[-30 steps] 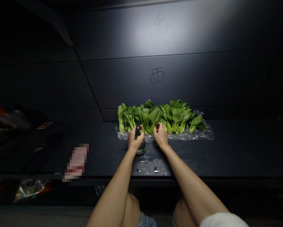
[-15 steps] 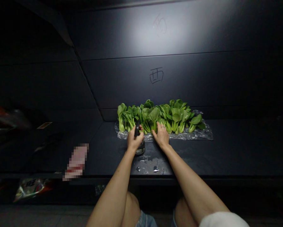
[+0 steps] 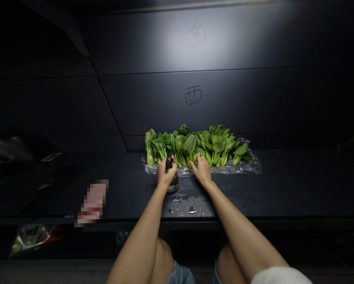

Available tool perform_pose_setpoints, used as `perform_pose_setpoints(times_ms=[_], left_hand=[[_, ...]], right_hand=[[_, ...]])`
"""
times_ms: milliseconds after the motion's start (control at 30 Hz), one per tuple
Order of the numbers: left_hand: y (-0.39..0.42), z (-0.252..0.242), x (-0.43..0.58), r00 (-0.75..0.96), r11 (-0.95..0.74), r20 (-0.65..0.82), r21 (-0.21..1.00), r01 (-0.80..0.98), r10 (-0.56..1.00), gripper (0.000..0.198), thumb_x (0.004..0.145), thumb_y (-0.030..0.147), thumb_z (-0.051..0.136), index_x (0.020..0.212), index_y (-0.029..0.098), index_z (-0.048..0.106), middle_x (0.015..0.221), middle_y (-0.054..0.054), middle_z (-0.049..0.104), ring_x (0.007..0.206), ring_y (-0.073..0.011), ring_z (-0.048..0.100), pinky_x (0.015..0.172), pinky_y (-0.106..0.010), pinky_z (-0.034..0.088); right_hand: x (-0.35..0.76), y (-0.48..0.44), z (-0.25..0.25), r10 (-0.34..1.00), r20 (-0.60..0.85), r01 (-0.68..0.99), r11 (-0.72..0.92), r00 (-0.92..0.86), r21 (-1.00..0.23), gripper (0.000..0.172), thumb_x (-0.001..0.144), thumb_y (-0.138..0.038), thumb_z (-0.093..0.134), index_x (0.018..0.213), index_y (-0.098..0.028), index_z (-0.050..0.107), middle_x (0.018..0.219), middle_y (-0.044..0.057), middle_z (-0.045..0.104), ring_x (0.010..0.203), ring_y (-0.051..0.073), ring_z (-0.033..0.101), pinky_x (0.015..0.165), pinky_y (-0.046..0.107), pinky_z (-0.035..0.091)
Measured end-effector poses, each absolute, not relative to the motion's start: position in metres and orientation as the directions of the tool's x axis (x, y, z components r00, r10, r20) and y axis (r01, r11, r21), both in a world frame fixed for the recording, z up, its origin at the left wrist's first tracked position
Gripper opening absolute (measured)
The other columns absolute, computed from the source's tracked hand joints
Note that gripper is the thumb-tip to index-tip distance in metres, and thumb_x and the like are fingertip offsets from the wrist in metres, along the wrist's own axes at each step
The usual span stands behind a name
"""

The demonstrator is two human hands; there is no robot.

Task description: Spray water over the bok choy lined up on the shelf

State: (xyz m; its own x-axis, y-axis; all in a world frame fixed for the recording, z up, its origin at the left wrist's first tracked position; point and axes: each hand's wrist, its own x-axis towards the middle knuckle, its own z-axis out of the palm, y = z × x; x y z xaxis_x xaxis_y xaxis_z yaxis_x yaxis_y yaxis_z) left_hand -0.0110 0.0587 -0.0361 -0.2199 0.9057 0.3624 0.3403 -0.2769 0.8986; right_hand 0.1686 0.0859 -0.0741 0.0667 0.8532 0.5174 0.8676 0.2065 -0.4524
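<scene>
Several heads of green bok choy (image 3: 217,146) stand in a row, leaves up, on a crumpled clear plastic sheet (image 3: 238,169) against the back panel. My left hand (image 3: 165,172) is closed around a spray bottle (image 3: 173,186) with a black trigger top and a clear body with liquid in it. The bottle is upright in front of the row's left part. At the middle of the row, my right hand (image 3: 203,169), with a ring on one finger, has its thumb and fingers apart at the pale stems. Its fingertips partly hide among them.
Water drops (image 3: 191,210) lie on the dark shelf (image 3: 283,193) near its front edge. To the left are a blurred pink item (image 3: 92,203) and a small card (image 3: 51,157). A shiny package (image 3: 33,236) sits lower left. Handwritten marks (image 3: 193,95) show on the back panel.
The view has shifted slightly, so the bok choy and shelf appear a little further left. My left hand still grips the bottle, and my right hand stays at the stems.
</scene>
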Motion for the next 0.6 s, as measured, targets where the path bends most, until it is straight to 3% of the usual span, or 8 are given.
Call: perform_pose_setpoints(times_ms=[133,333,600], left_hand=[[0.055,-0.031,-0.015,-0.268,-0.247,0.307,0.940,0.237,0.913,0.026,0.072,0.016,0.062,0.098,0.019,0.065,0.088,-0.002,0.071,0.060,-0.0125,0.067,0.060,-0.024,0.056],[0.051,-0.023,-0.021,-0.316,-0.221,0.285,0.950,0.223,0.905,0.015,0.073,0.018,0.061,0.088,0.018,0.064,0.080,0.000,0.069,0.055,-0.0115,0.064,0.055,-0.022,0.055],[0.051,-0.020,-0.025,-0.384,-0.211,0.282,0.953,0.217,0.879,0.021,0.072,0.016,0.061,0.092,0.019,0.065,0.086,-0.002,0.068,0.062,-0.0129,0.065,0.055,-0.024,0.057]], right_hand=[[0.171,0.087,-0.076,0.836,0.542,0.852,0.226,0.078,-0.472,0.051,0.096,-0.040,0.047,0.137,-0.009,0.052,0.111,0.018,0.064,0.101,0.028,0.059,0.091,0.041,0.048],[0.168,0.087,-0.077,0.810,0.580,0.841,0.251,0.089,-0.480,0.051,0.096,-0.039,0.046,0.136,-0.008,0.052,0.112,0.019,0.063,0.104,0.028,0.058,0.092,0.042,0.048],[0.170,0.084,-0.075,0.812,0.577,0.836,0.253,0.091,-0.487,0.049,0.095,-0.034,0.048,0.135,-0.005,0.053,0.115,0.020,0.062,0.108,0.029,0.057,0.095,0.041,0.047]])
